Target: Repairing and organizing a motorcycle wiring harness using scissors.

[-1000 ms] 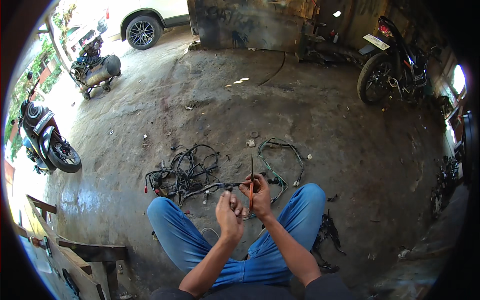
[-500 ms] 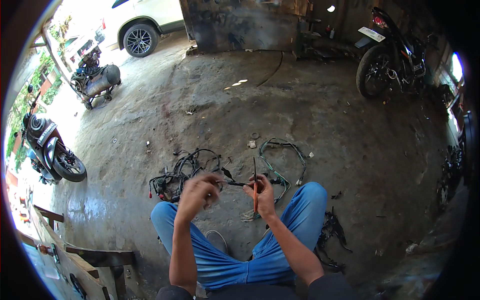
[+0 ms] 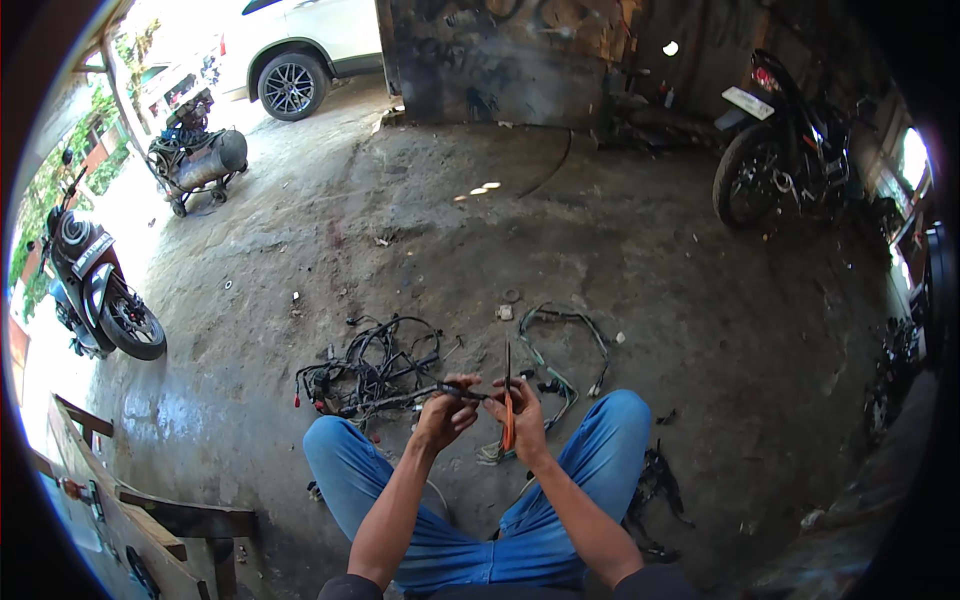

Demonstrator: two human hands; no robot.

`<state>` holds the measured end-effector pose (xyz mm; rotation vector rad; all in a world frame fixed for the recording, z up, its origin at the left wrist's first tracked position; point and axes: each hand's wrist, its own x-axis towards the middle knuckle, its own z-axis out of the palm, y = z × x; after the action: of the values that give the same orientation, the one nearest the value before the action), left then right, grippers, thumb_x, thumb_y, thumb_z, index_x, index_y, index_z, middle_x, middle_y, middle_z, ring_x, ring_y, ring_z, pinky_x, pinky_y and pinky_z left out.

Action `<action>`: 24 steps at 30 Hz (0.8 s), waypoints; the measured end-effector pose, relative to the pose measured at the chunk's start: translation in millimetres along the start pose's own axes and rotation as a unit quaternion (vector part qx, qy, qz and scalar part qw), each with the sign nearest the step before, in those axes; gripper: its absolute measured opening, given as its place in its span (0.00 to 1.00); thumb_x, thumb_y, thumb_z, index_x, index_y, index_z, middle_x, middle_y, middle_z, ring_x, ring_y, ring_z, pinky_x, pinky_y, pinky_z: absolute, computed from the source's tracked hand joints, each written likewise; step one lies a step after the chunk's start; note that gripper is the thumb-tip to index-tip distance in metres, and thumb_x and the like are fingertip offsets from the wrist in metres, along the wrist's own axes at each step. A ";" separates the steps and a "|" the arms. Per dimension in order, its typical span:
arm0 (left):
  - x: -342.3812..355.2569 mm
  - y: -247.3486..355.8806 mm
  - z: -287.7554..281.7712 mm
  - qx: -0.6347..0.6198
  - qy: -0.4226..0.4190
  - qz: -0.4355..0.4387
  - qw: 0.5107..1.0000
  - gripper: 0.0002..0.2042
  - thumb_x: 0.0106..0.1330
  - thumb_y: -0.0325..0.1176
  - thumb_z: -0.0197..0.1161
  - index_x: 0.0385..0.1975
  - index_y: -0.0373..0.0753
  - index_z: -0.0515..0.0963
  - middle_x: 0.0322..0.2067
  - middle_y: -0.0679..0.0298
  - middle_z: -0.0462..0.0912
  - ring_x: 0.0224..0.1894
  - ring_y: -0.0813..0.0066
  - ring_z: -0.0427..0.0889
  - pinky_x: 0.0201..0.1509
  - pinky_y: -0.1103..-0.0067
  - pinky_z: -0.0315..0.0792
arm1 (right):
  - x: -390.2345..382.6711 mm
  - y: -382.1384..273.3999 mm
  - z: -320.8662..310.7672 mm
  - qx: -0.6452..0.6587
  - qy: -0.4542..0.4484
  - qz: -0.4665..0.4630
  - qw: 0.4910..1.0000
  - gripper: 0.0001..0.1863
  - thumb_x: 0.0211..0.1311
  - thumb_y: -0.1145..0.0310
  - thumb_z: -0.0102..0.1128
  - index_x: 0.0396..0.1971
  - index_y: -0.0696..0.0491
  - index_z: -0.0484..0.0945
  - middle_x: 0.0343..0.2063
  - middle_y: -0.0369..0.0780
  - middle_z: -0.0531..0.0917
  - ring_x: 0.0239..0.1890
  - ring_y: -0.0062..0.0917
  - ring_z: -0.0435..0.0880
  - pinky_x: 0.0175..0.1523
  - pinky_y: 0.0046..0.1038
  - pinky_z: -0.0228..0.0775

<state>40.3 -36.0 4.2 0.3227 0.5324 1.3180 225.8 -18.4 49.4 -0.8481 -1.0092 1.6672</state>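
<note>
My left hand [image 3: 446, 414] is closed round a black-wrapped wiring harness [image 3: 393, 403], whose strand runs off leftward to a tangled heap on the floor. Close beside it on the right, my right hand [image 3: 527, 417] holds orange-handled scissors [image 3: 508, 428] with the dark blades pointing away from me. The fingertips of that hand also touch the harness end between both hands. Whether they pinch it firmly is hard to see. Just beyond the right hand, a loop of greenish and black wires [image 3: 533, 350] with a pale connector lies on the concrete.
My knees in blue jeans [image 3: 625, 425] flank the work. A small whitish connector [image 3: 505, 312] lies ahead, dark scraps [image 3: 660, 490] beside my right leg. Motorbikes stand left [image 3: 105, 290] and far right [image 3: 765, 165]. An air compressor [image 3: 205, 160], white car [image 3: 340, 45] and wooden bench [image 3: 130, 500] are around.
My left hand, blurred and raised before, has come down and now grips the harness, with its strand stretched leftward. The right hand keeps the scissors. The whole view has tilted slightly.
</note>
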 end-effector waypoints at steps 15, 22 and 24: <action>-6.6 0.3 -0.7 -0.167 -0.093 -0.033 0.981 0.16 0.63 0.14 0.53 0.45 0.43 0.68 0.40 0.69 0.69 0.24 0.83 0.67 0.24 0.83 0.65 | 4.4 5.1 -10.4 0.111 -0.070 0.160 0.978 0.21 0.59 0.75 0.74 0.51 0.55 0.76 0.30 0.32 0.80 0.25 0.14 0.77 0.28 0.18 0.67; 8.8 -19.6 -15.6 -0.050 0.065 -0.003 0.997 0.16 0.66 0.17 0.50 0.51 0.42 0.69 0.47 0.64 0.76 0.32 0.78 0.76 0.29 0.79 0.69 | 1.7 22.6 -14.4 -0.030 0.007 0.020 0.999 0.18 0.61 0.75 0.73 0.48 0.55 0.76 0.31 0.31 0.80 0.31 0.13 0.77 0.37 0.17 0.70; 7.6 -21.1 -18.3 -0.032 0.115 0.000 0.993 0.13 0.70 0.20 0.52 0.53 0.37 0.71 0.47 0.59 0.79 0.42 0.69 0.81 0.36 0.76 0.72 | 5.7 16.6 -8.6 -0.091 0.026 -0.040 0.995 0.16 0.61 0.75 0.72 0.46 0.56 0.76 0.31 0.30 0.79 0.34 0.12 0.77 0.40 0.17 0.69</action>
<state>49.0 -34.9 -23.3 0.1181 0.6810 1.3772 225.5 -14.0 30.3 -0.9515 -1.1567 1.4955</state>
